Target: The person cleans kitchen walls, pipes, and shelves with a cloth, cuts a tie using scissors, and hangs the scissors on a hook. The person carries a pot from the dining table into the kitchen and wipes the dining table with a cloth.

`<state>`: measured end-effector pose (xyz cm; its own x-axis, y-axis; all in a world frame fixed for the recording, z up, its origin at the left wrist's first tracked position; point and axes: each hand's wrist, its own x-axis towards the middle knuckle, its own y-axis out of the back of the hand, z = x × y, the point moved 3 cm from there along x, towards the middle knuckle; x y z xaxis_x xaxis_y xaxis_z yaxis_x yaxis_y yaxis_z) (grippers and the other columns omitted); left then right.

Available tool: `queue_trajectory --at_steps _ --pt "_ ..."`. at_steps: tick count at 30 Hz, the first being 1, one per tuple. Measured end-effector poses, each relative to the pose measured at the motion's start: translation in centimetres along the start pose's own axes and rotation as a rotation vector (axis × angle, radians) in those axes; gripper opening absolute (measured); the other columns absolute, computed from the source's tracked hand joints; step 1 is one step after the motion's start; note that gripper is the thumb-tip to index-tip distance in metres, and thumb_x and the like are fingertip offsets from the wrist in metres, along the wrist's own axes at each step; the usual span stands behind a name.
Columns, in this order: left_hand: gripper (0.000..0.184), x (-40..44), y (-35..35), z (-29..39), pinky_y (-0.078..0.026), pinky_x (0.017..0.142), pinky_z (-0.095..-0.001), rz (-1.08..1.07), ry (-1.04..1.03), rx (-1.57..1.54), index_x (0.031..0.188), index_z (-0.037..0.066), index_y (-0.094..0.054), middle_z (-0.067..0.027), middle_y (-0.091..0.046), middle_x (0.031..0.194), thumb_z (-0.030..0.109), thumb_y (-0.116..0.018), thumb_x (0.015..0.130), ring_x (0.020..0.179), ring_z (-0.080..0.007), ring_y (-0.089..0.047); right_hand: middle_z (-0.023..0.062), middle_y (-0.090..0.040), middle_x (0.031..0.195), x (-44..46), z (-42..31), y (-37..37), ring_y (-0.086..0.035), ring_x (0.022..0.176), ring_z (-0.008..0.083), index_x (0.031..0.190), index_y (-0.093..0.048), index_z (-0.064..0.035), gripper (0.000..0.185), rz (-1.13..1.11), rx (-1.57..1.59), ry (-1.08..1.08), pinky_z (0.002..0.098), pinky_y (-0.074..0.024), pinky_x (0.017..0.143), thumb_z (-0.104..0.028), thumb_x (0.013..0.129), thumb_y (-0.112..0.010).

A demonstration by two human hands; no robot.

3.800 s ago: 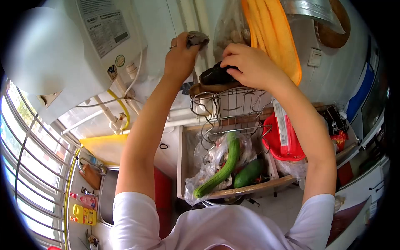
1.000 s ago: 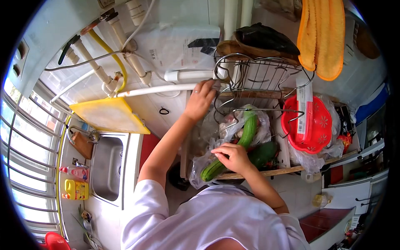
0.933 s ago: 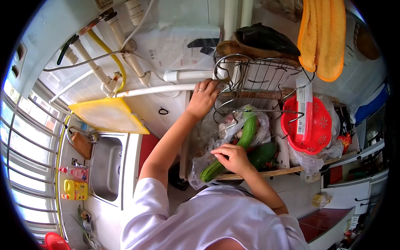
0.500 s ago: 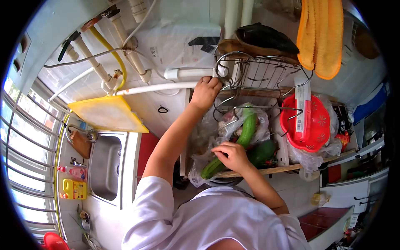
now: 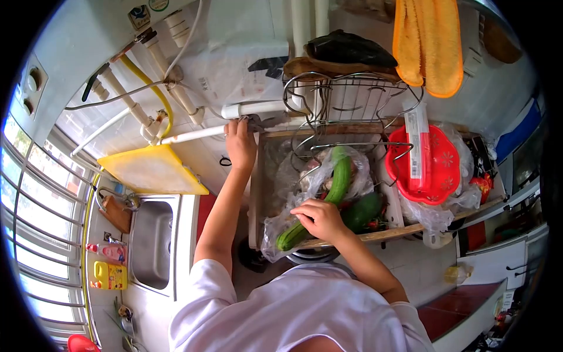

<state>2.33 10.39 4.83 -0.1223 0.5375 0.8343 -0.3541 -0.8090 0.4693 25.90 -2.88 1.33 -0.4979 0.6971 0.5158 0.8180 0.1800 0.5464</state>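
My left hand (image 5: 240, 142) is closed at the back left corner of the wooden drawer (image 5: 255, 205). Its fingers curl round a dark grey tool (image 5: 258, 122) with a narrow part pointing right; its exact kind is unclear. My right hand (image 5: 321, 220) is held over a long green gourd (image 5: 340, 182), its fingers bent and drawn together. What they grip, if anything, is hidden. The gourd lies slanted across the drawer, partly over a clear plastic bag (image 5: 274, 226). Beside my right hand sits a thick dark green vegetable (image 5: 362, 212).
A wire rack (image 5: 358, 100) stands over the drawer's back, its bent wires reaching forward. Right of it is a red basket (image 5: 448, 170) with a white package. A yellow-edged cutting board (image 5: 152, 170) leans near the sink (image 5: 151, 243). Orange gloves (image 5: 444, 47) hang at the upper right.
My left hand has drawn back leftward from beside the rack's wires, and the grey tool now shows in it. My right hand keeps nearly the same pose over the gourd. The view has shifted slightly.
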Motion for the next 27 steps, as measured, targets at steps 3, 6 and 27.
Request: queue_trajectory --at_steps 3,6,27 --pt "0.033 -0.6 -0.8 0.4 -0.045 0.083 -0.0470 -0.013 0.024 -0.063 0.106 0.002 -0.060 -0.0175 -0.056 0.102 0.001 -0.062 0.073 0.098 -0.0393 -0.052 0.0070 -0.066 0.081 0.1 -0.3 0.0 -0.065 0.070 0.0258 0.087 -0.071 -0.0091 0.010 0.013 -0.056 0.032 0.0345 -0.0521 0.062 -0.006 0.079 -0.067" --pt "0.040 -0.9 -2.4 2.5 -0.044 0.090 -0.0459 -0.174 -0.066 -0.169 0.112 0.002 -0.059 -0.0179 -0.054 0.112 0.006 -0.065 0.073 0.103 -0.0381 -0.051 0.0072 -0.066 0.079 0.3 -0.2 -0.1 -0.065 0.070 0.0256 0.086 -0.071 -0.0091 0.010 0.013 -0.085 0.048 0.0345 -0.0520 0.061 -0.006 0.078 -0.068" --pt "0.027 -0.3 -3.6 2.4 -0.043 0.081 -0.0460 -0.090 -0.027 -0.351 0.099 0.006 -0.060 -0.0158 -0.058 0.098 0.007 -0.066 0.073 0.096 -0.0373 -0.054 0.0049 -0.064 0.078 0.5 0.0 -0.2 -0.064 0.068 0.0253 0.086 -0.069 -0.0106 0.009 0.036 -0.110 0.073 0.0354 -0.0511 0.058 -0.007 0.078 -0.066"
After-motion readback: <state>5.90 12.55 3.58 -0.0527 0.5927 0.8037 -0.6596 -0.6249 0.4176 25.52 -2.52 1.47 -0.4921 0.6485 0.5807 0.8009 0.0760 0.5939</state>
